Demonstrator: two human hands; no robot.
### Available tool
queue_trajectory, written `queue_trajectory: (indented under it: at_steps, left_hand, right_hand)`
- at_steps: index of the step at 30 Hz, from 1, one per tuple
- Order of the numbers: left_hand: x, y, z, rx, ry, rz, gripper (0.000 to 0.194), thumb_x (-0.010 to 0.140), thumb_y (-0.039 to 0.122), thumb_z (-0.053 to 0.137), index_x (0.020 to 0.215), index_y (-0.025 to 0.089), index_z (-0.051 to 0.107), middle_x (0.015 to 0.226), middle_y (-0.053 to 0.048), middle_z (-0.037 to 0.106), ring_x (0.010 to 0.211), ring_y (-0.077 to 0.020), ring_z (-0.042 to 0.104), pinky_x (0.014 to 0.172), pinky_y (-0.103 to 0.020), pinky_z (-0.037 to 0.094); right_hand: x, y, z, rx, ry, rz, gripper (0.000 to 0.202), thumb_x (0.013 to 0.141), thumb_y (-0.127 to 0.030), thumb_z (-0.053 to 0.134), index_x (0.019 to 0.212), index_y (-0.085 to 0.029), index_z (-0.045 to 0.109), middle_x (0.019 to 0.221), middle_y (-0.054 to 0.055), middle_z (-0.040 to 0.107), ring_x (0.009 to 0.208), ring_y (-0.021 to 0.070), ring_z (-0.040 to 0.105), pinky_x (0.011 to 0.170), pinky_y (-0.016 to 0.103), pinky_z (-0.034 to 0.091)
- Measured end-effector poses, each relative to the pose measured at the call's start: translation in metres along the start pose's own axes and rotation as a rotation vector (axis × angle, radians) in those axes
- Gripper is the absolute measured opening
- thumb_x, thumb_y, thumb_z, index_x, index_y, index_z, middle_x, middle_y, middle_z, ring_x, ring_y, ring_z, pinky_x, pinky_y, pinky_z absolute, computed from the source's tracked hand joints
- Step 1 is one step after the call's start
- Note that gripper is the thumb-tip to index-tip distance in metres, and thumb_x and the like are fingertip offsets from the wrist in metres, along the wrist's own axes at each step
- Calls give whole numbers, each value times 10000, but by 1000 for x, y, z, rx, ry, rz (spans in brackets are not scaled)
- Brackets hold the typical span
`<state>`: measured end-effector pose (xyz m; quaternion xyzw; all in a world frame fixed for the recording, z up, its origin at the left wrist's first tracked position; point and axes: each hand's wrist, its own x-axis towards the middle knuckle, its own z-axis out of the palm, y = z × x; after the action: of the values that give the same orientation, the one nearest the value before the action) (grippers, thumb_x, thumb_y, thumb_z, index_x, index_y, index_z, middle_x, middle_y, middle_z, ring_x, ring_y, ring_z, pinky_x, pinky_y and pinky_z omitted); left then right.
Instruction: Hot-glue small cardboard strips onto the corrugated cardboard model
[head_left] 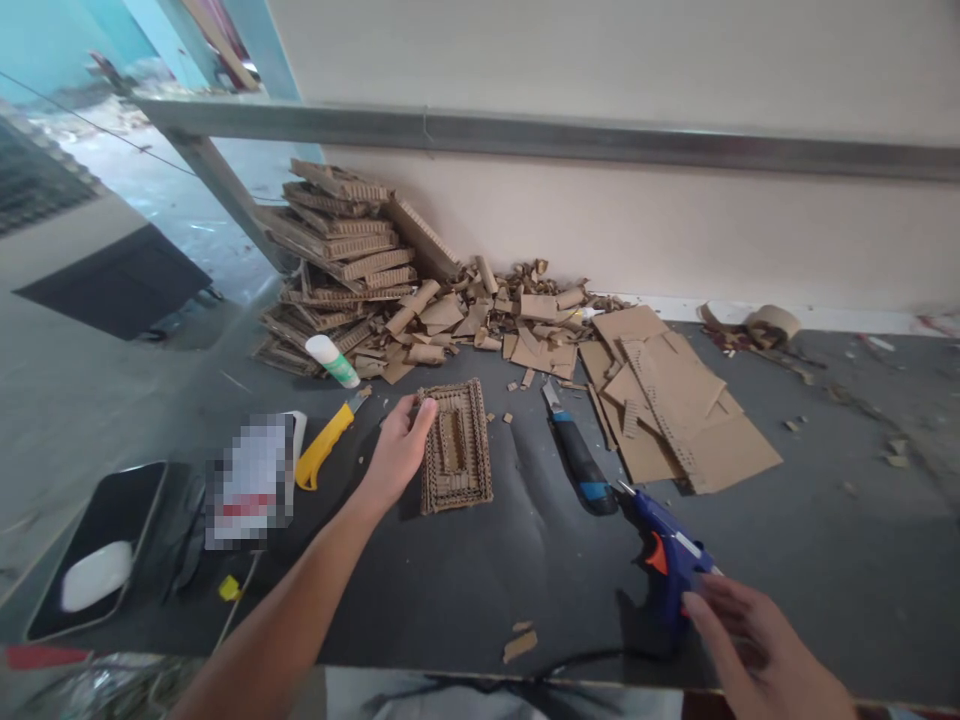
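My left hand point(401, 450) grips the left edge of a rectangular corrugated cardboard piece point(472, 440), thumb on top. The piece lies on the dark table and has stepped layers around a narrow slot. At the lower right, my right hand point(750, 635) is at the handle of a blue glue gun point(679, 550) with an orange trigger, its fingers curled beside it; whether they grip it is unclear. The gun's nozzle points up and left, near a black and blue utility knife point(577, 460).
Stacked cardboard panels point(345, 250), scraps point(480, 310) and flat sheets point(675, 400) lie along the back. To the left are a glue stick point(332, 361), a yellow cutter point(326, 445) and a phone point(139, 510) under a white case point(97, 577). A black cable point(600, 657) runs along the front edge.
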<state>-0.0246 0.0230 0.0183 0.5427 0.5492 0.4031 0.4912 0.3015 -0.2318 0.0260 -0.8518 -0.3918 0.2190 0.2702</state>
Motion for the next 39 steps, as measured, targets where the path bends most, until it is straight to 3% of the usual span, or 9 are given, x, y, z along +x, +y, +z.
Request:
queue_trajectory:
  at_steps: [7,12,16,19,21,26,31,35,39]
  left_hand:
    - [-9,-3,12,80,-302,-132,571,932,631,509,1267,168,497,1135,-137,716,989,-257,712,806,-335,562]
    - [-10,6,9,500,-419,-143,687,955,664,412,1411,152,454,1003,-136,739,695,-224,704,566,-284,476]
    - [-9,14,8,739,-394,9,485,1031,526,322,1199,169,604,830,-80,722,715,-227,689,595,-278,425]
    - [-10,18,11,887,-410,92,382,1044,415,345,991,198,655,802,-59,714,746,-231,684,628,-286,415]
    - [-8,23,15,948,-391,151,331,1040,361,382,970,202,664,904,-63,727,836,-233,687,679,-293,436]
    - [15,41,35,1036,-347,284,293,1041,300,409,1107,206,678,1083,-69,677,934,-226,659,684,-290,458]
    - [47,42,61,1018,-582,433,224,984,247,548,1068,224,754,1060,-78,673,1056,-245,611,711,-266,471]
    - [55,33,68,994,-628,468,170,932,177,609,922,211,775,1023,-74,683,1008,-223,627,750,-264,470]
    - [55,36,55,970,-601,485,169,928,170,583,901,200,748,1028,-84,684,1007,-247,625,759,-298,468]
  right_hand:
    - [12,-15,34,-193,49,275,682,591,-819,626,933,-258,443,801,126,711,770,371,718,643,444,529]
    - [22,-3,39,-17,65,280,648,602,-739,670,958,-253,432,847,117,712,820,338,715,722,438,543]
    - [23,-6,35,167,187,264,706,597,-694,745,1050,-207,512,903,103,725,831,279,706,766,403,554]
    - [25,-24,29,270,269,376,750,561,-675,797,1081,-170,602,938,113,732,854,283,702,776,402,557]
    - [30,-37,27,423,193,407,731,562,-654,821,1083,-169,657,935,97,738,865,274,702,783,380,557]
    - [49,-62,41,851,-62,194,533,661,-501,858,1058,-194,675,848,27,712,731,178,665,684,278,547]
    - [64,-96,58,1025,-190,2,382,768,-451,798,1015,-215,628,934,35,661,677,140,624,602,278,521]
    - [72,-116,61,1022,-173,-95,351,805,-469,756,961,-225,557,840,-3,581,559,97,516,436,220,388]
    - [83,-125,61,896,-66,-190,383,830,-504,722,1023,-240,523,746,-37,549,502,90,473,391,194,323]
